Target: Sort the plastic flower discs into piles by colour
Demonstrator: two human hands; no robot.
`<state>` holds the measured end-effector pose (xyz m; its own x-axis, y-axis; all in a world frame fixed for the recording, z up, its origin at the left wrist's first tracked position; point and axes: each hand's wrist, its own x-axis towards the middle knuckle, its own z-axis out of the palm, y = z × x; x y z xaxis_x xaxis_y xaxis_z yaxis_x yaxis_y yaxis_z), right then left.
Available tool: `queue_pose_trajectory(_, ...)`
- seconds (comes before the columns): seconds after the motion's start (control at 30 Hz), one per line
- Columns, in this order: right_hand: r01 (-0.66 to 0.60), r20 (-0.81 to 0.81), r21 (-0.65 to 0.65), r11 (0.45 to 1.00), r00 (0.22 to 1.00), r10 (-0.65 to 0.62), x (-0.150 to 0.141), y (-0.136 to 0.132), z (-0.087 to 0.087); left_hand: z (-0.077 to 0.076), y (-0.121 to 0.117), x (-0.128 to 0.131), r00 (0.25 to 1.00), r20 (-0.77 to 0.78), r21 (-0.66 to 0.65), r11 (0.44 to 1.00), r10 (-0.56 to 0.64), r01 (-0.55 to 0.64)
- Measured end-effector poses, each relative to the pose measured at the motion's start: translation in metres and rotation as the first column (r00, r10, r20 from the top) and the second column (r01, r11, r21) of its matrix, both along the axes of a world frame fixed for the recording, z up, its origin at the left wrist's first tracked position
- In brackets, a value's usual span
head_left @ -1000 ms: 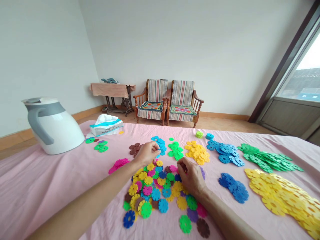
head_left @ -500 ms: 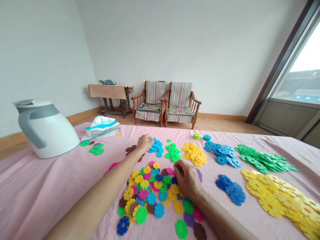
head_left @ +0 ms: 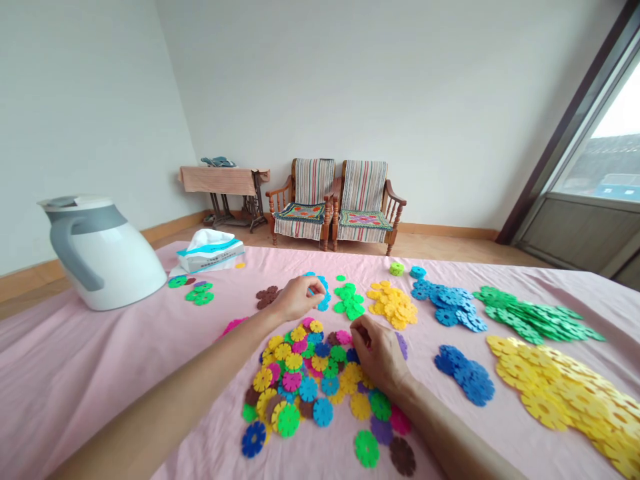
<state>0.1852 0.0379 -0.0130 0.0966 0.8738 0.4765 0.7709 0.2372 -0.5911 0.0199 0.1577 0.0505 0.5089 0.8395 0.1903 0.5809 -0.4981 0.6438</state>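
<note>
My left hand (head_left: 297,299) is at the small group of blue plastic flower-shaped discs (head_left: 323,293), with a blue piece showing between its finger and thumb. My right hand (head_left: 377,353) rests curled on the right edge of a mixed heap of coloured discs (head_left: 295,377). Its fingers hide whatever lies under them, near a pink disc (head_left: 343,337). A green group (head_left: 349,300) and a yellow group (head_left: 393,305) lie just beyond the hands. Brown discs (head_left: 267,297) sit to the left of my left hand.
Larger yellow (head_left: 555,400), green (head_left: 530,317) and blue (head_left: 453,303) groups cover the pink sheet (head_left: 100,360) at right. A white kettle (head_left: 103,253) and tissue box (head_left: 210,255) stand at the far left. Wooden armchairs (head_left: 310,200) stand beyond the bed.
My left hand has moved forward and right, back onto the blue group. My right hand stays at the heap's edge, and the view has shifted slightly.
</note>
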Motion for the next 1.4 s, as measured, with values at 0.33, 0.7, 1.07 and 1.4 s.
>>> queue_pose_trajectory(0.33, -0.003, 0.017, 0.006, 1.000, 1.000, 0.003, 0.000, 0.000, 0.000, 0.012, -0.100, -0.037, 0.673, -0.378, -0.021, 0.733, -0.636, 0.680)
queue_pose_trajectory(0.7, -0.006, 0.009, 0.006, 1.000, 1.000, 0.006, 0.000, 0.000, 0.000, -0.001, -0.108, -0.036, 0.809, -0.330, 0.095, 0.836, -0.486, 0.541)
queue_pose_trajectory(1.07, -0.015, 0.013, -0.005, 1.000, 1.000, 0.015, 0.000, 0.000, 0.000, -0.009, -0.102, -0.030, 0.863, -0.321, 0.054, 0.902, -0.391, 0.429)
queue_pose_trajectory(1.4, -0.017, -0.001, -0.016, 1.000, 1.000, 0.017, 0.000, 0.000, -0.001, -0.011, -0.092, -0.022, 0.834, -0.366, 0.011, 0.894, -0.413, 0.448)
